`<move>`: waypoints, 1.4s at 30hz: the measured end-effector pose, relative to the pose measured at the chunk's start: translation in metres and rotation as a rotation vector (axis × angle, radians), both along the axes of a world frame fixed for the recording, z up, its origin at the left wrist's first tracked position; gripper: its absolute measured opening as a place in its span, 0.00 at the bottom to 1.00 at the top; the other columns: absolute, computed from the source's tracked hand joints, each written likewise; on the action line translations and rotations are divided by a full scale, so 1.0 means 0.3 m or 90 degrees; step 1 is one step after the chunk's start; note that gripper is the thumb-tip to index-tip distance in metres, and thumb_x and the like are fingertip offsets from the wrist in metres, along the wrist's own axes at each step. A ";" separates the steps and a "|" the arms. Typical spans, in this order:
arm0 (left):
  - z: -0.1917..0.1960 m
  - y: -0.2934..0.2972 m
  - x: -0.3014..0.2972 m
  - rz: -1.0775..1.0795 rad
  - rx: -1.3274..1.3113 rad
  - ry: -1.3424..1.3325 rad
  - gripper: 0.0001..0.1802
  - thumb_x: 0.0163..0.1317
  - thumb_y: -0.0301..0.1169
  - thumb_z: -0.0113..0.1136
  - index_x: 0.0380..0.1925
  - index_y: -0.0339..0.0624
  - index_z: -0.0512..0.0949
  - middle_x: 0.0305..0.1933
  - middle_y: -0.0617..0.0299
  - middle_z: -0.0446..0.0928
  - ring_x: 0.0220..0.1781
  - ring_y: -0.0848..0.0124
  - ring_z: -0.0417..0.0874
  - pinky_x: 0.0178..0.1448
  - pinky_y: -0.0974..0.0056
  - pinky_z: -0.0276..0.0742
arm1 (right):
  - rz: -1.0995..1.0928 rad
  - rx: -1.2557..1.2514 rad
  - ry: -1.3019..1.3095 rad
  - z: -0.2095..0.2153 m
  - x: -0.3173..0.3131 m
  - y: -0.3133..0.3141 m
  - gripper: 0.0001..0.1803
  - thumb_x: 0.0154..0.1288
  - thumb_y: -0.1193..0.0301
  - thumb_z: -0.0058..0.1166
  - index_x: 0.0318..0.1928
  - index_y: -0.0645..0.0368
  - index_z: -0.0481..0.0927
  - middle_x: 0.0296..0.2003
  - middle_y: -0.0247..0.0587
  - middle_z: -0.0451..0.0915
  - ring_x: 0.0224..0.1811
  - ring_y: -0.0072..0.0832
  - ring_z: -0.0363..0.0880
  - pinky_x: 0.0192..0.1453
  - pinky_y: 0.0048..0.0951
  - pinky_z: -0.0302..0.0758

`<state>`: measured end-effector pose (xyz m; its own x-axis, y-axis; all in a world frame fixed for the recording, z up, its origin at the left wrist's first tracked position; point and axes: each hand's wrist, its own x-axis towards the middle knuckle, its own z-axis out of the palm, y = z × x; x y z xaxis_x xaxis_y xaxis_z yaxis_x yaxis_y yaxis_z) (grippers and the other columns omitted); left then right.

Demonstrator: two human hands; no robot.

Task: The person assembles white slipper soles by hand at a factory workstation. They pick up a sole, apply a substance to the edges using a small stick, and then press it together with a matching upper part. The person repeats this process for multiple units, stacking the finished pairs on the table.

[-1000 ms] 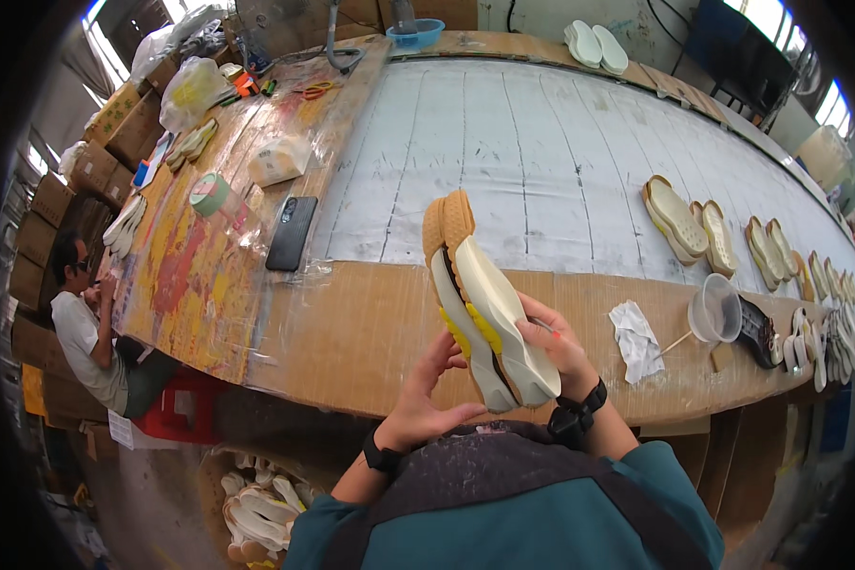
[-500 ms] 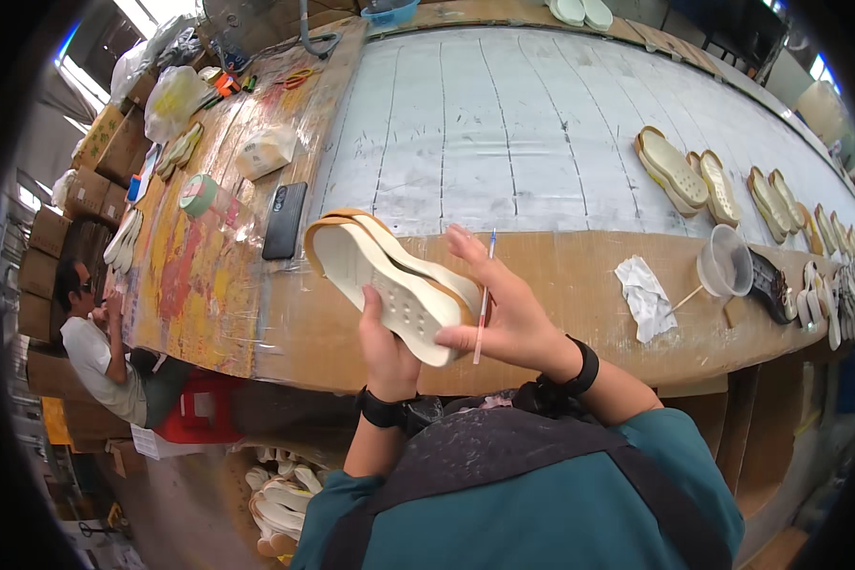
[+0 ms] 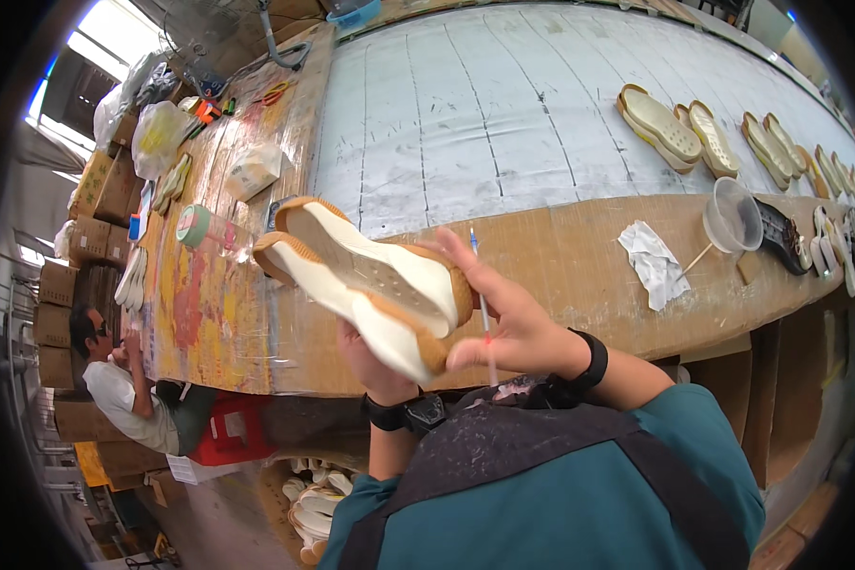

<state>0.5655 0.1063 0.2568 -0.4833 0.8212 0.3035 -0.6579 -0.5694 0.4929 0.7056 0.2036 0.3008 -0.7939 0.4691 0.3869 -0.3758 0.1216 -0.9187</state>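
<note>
Two white shoe soles point(image 3: 366, 280) with tan rims are held together, lying flat, above the near edge of the workbench point(image 3: 560, 242). My left hand point(image 3: 370, 366) grips them from below. My right hand point(image 3: 503, 318) presses on their right end and also holds a thin brush point(image 3: 483, 309) between its fingers. Both wrists wear black bands.
Rows of finished soles point(image 3: 674, 123) lie at the bench's right. A clear cup point(image 3: 733, 214) with a stick and a crumpled cloth point(image 3: 654, 261) sit near the front edge. A tape roll point(image 3: 198, 226), bags and tools lie left. A seated person point(image 3: 128, 389) is at lower left, cartons behind.
The pair of soles swung from upright to flat and moved left. My right hand shifted to their right end, still holding the brush.
</note>
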 end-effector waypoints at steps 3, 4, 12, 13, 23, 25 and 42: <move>0.017 0.000 0.033 0.002 0.002 0.016 0.27 0.64 0.46 0.33 0.58 0.42 0.54 0.59 0.53 0.59 0.59 0.58 0.62 0.62 0.51 0.58 | 0.007 -0.020 0.005 -0.016 0.013 -0.010 0.49 0.47 0.68 0.63 0.63 0.65 0.45 0.59 0.49 0.59 0.60 0.29 0.60 0.60 0.28 0.57; 0.028 0.005 0.038 0.003 -0.003 0.017 0.27 0.64 0.46 0.33 0.59 0.43 0.54 0.60 0.53 0.58 0.60 0.58 0.61 0.63 0.51 0.57 | -0.010 0.013 0.015 -0.026 0.014 -0.015 0.47 0.48 0.70 0.62 0.63 0.65 0.46 0.59 0.49 0.60 0.59 0.29 0.61 0.60 0.27 0.58; 0.056 0.035 0.064 0.045 -0.062 -0.038 0.30 0.61 0.47 0.37 0.61 0.47 0.52 0.64 0.55 0.51 0.65 0.61 0.52 0.65 0.49 0.52 | -0.119 0.212 0.041 -0.041 0.043 -0.038 0.36 0.44 0.79 0.60 0.57 0.59 0.63 0.50 0.48 0.71 0.47 0.37 0.74 0.47 0.27 0.72; 0.050 0.028 0.061 0.049 -0.059 -0.056 0.30 0.61 0.47 0.38 0.61 0.47 0.52 0.65 0.55 0.51 0.66 0.61 0.51 0.66 0.48 0.52 | -0.102 0.235 0.052 -0.040 0.044 -0.035 0.36 0.43 0.79 0.60 0.57 0.58 0.63 0.50 0.48 0.71 0.48 0.37 0.73 0.48 0.27 0.72; 0.063 0.004 -0.006 -0.194 0.128 -0.281 0.26 0.63 0.41 0.40 0.61 0.59 0.52 0.39 0.60 0.67 0.42 0.69 0.69 0.51 0.54 0.63 | -0.020 0.265 0.042 -0.012 0.066 -0.008 0.25 0.48 0.75 0.59 0.49 0.60 0.71 0.44 0.47 0.74 0.46 0.39 0.74 0.48 0.30 0.71; 0.076 -0.030 -0.028 -0.197 0.150 -0.304 0.26 0.63 0.41 0.39 0.62 0.57 0.51 0.40 0.61 0.67 0.42 0.69 0.70 0.52 0.52 0.62 | -0.032 0.215 0.002 -0.021 0.062 -0.008 0.21 0.50 0.75 0.57 0.48 0.62 0.72 0.41 0.47 0.76 0.44 0.37 0.76 0.47 0.29 0.72; -0.158 -0.841 -0.225 0.825 0.030 -0.163 0.17 0.62 0.40 0.42 0.44 0.41 0.68 0.44 0.58 0.73 0.48 0.64 0.74 0.54 0.58 0.69 | -0.035 0.015 -0.260 -0.157 0.009 0.005 0.11 0.61 0.73 0.45 0.41 0.68 0.73 0.34 0.46 0.77 0.36 0.28 0.76 0.43 0.26 0.72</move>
<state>0.4982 -0.1461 0.2094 -0.9531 -0.2850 0.1018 0.3015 -0.8655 0.4000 0.7083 0.2051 0.2537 -0.8585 0.5097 0.0562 0.0269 0.1543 -0.9877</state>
